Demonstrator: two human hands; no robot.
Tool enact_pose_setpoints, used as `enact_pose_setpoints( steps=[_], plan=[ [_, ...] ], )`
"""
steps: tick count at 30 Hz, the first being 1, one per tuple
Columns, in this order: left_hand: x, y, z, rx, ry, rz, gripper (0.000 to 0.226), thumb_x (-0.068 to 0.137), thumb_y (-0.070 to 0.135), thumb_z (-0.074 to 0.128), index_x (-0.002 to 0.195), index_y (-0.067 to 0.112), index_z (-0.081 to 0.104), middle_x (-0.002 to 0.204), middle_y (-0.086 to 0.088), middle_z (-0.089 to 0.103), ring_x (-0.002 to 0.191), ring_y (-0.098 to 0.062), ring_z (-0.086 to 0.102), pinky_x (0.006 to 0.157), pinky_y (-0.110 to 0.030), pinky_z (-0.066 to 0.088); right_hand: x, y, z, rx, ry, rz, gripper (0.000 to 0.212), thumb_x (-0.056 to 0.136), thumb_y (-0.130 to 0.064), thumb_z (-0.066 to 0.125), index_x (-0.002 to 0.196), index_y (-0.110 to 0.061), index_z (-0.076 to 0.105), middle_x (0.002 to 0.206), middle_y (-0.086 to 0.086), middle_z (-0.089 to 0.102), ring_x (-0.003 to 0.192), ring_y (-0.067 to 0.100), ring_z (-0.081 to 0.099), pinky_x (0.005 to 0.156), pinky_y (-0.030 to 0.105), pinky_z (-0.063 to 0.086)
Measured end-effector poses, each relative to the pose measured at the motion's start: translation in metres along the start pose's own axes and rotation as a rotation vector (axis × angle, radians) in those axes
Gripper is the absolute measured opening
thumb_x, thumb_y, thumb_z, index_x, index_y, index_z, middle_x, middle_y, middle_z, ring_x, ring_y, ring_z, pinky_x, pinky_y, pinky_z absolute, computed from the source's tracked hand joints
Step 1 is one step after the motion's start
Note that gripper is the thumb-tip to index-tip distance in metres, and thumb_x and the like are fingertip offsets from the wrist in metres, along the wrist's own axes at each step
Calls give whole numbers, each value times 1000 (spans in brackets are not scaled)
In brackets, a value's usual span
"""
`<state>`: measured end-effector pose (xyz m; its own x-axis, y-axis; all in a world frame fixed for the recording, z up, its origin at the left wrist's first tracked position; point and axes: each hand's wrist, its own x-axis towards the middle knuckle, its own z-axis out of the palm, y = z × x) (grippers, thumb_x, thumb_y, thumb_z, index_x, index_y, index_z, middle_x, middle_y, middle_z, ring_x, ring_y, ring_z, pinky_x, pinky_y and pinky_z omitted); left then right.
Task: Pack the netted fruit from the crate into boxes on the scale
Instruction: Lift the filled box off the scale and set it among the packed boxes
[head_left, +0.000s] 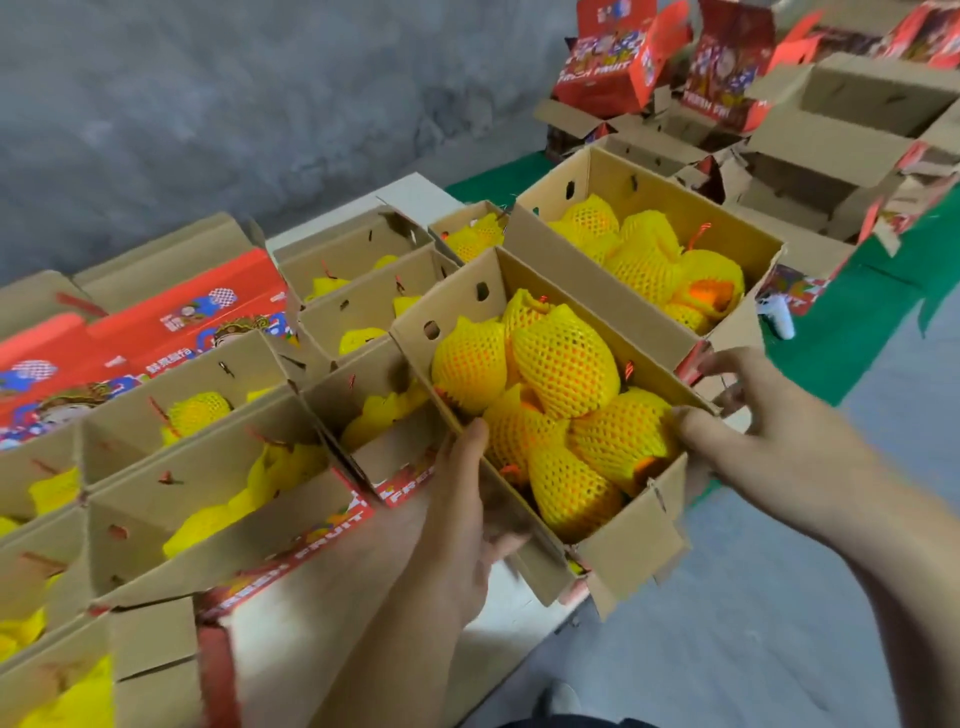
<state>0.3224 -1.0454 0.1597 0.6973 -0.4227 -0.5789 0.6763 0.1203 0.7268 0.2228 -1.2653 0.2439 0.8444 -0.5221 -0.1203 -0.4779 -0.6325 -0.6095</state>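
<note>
Gripping the filled box (631, 558) of netted fruit (563, 364) by both long walls, the left hand (462, 525) and right hand (748, 415) seem to be setting it among the packed boxes (218, 525), which next calls for lowering it level.

A fruit-packing warehouse: bare concrete floor (753, 597), rows of open cartons (208, 499) holding netted fruit (566, 364).

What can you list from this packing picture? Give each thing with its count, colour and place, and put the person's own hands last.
held box: one, brown, centre, full of netted fruit, yellow over orange.
filled box: one, brown, behind it.
packed boxes: several, brown, left rows; exact count unclear.
red-printed cartons: several, top right.
green sheet: one, right, under boxes.
left hand: grips the held box's near-left wall.
right hand: grips its right edge.
</note>
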Motion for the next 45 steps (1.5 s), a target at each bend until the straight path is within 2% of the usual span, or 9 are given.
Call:
enact_pose_setpoints(
  steps=[4, 7, 9, 17, 22, 29, 33, 39, 45],
  plan=[
    [6, 25, 15, 413, 78, 163, 90, 63, 24, 65, 150, 24, 44, 128, -29, 60, 99, -36, 68, 74, -34, 56, 15, -4, 1, 32, -81, -25, 25, 96, -21, 46, 83, -20, 67, 63, -5, 72, 58, 17, 72, 69, 50, 63],
    [3, 63, 27, 719, 143, 216, 97, 64, 27, 61, 155, 29, 29, 115, -13, 63, 97, -31, 63, 71, -33, 60, 26, -10, -12, 199, -110, 43, 26, 102, -13, 48, 92, -10, 72, 69, 8, 75, 63, 28, 76, 69, 50, 65],
    [1, 86, 34, 763, 130, 216, 107, 60, 31, 55, 160, 32, 17, 140, -18, 53, 112, -37, 60, 91, -50, 59, 33, -9, -20, 334, -119, 99, 25, 101, -9, 50, 93, -4, 74, 76, 17, 76, 66, 38, 76, 63, 52, 65],
    [-13, 61, 44, 929, 94, 177, 107, 90, 42, 57, 161, 40, -24, 174, -7, 11, 137, -37, 41, 95, -42, 41, 36, 30, -5, 380, -165, 187, 29, 101, -5, 50, 100, -14, 78, 84, 15, 78, 76, 37, 78, 69, 51, 65],
    [-18, 47, 55, 820, 120, 255, 108, 76, 58, 49, 160, 49, -17, 174, 12, -7, 159, -31, 8, 119, -65, 25, 31, 46, -1, 337, -93, 156, 26, 106, -23, 50, 103, -20, 76, 77, 3, 77, 69, 29, 78, 60, 37, 65],
    [-23, 28, 43, 642, 169, 289, 106, 73, 79, 60, 161, 51, 7, 167, 12, 10, 154, -27, 24, 118, -58, 34, 20, 28, -6, 135, 1, 32, 31, 99, -8, 45, 91, -24, 71, 69, -4, 74, 59, 17, 73, 68, 43, 64],
    [-19, 29, 40, 637, 199, 250, 94, 100, 37, 63, 166, 39, -3, 168, 4, 11, 126, -19, 35, 76, -28, 45, 11, 7, -8, 77, 4, -119, 27, 98, -10, 48, 88, -23, 70, 71, -10, 74, 61, 12, 74, 61, 37, 64],
    [13, 15, 24, 581, 121, 103, 65, 108, 11, 54, 161, -6, 22, 165, -22, 30, 152, -34, 33, 114, -32, 38, 8, 2, -12, 33, 48, -129, 25, 94, -18, 47, 98, -31, 68, 71, -19, 73, 59, 7, 74, 58, 32, 65],
    [-25, 16, 48, 725, 61, 212, 125, 66, 59, 57, 158, 42, -26, 158, 23, 2, 141, -5, 13, 100, -39, 22, 23, 11, -21, -33, 10, -26, 30, 94, -22, 47, 117, -30, 66, 72, -21, 74, 60, 10, 75, 61, 43, 65]
  ],
)
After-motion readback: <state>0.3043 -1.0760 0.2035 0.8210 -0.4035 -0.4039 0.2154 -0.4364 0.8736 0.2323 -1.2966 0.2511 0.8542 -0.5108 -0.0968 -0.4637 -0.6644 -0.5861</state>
